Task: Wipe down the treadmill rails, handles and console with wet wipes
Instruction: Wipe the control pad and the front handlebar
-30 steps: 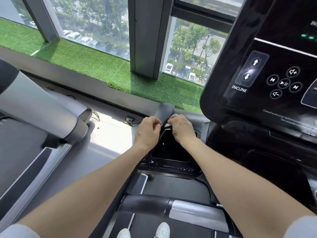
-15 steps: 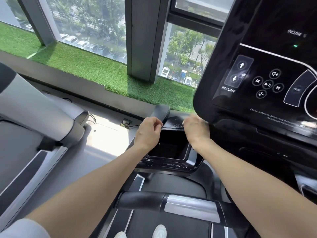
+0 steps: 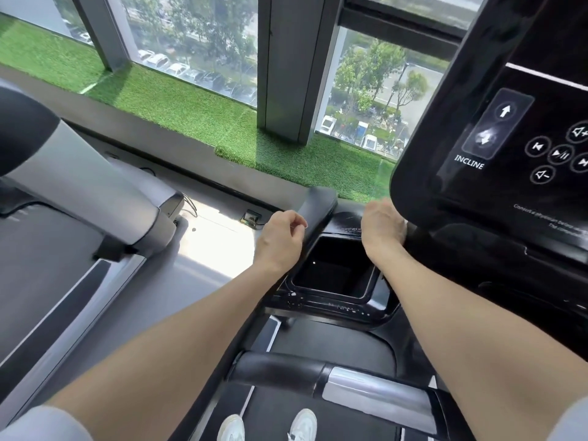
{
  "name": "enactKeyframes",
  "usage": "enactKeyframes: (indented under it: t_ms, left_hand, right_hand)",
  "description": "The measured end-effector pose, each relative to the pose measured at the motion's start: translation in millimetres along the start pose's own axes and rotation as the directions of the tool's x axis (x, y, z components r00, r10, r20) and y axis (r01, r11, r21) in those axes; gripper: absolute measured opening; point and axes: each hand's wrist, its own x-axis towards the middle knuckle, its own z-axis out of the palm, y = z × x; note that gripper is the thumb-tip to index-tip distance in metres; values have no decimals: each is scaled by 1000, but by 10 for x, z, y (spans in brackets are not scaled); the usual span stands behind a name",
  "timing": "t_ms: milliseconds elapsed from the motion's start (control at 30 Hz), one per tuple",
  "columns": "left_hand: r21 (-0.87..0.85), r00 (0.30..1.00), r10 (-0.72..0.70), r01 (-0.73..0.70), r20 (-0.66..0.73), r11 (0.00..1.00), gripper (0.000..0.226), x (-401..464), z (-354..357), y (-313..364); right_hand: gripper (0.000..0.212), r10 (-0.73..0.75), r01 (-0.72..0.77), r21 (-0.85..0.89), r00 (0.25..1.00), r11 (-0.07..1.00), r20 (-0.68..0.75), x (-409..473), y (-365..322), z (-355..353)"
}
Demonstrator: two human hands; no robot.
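The treadmill's black console with INCLINE buttons fills the right. Below it lies a black cup-holder tray, with a short black handle at its far left corner. My left hand hovers beside that handle with its fingers curled, and nothing shows in it. My right hand rests on the glossy ledge behind the tray, which shows wet streaks. Its fingertips are hidden under the console's lower edge. No wipe is visible. A black and silver handlebar crosses below my forearms.
A neighbouring treadmill's grey arm and deck stand at the left, with grey floor between the machines. Green artificial turf lines the window sill, and a grey pillar rises behind it. My white shoes stand on the belt.
My hands, together at the black handle a second ago, have separated. The right hand slid right along the ledge to the console's edge. The left stayed by the handle.
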Motion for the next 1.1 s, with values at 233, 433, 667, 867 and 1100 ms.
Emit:
enactKeyframes:
  t_ms: [233, 433, 667, 867, 1100]
  left_hand:
    - [-4, 1000, 1, -1, 15, 1000, 12, -20, 43, 16]
    - [40, 994, 85, -88, 72, 995, 13, -101, 48, 38]
    - [230, 929, 257, -320, 265, 919, 26, -274, 4, 41]
    - [352, 910, 326, -402, 257, 845, 27, -301, -85, -94]
    - [356, 918, 292, -376, 269, 855, 27, -356, -179, -165]
  right_hand:
    - [25, -322, 322, 24, 939, 947, 124, -284, -138, 223]
    - [23, -389, 393, -51, 918, 918, 74, -360, -108, 6]
    - [34, -94, 108, -244, 993, 964, 68, -327, 85, -111]
    - [31, -151, 178, -200, 978, 964, 141, -454, -149, -96]
    - [21, -317, 356, -138, 917, 924, 244, -493, -348, 215]
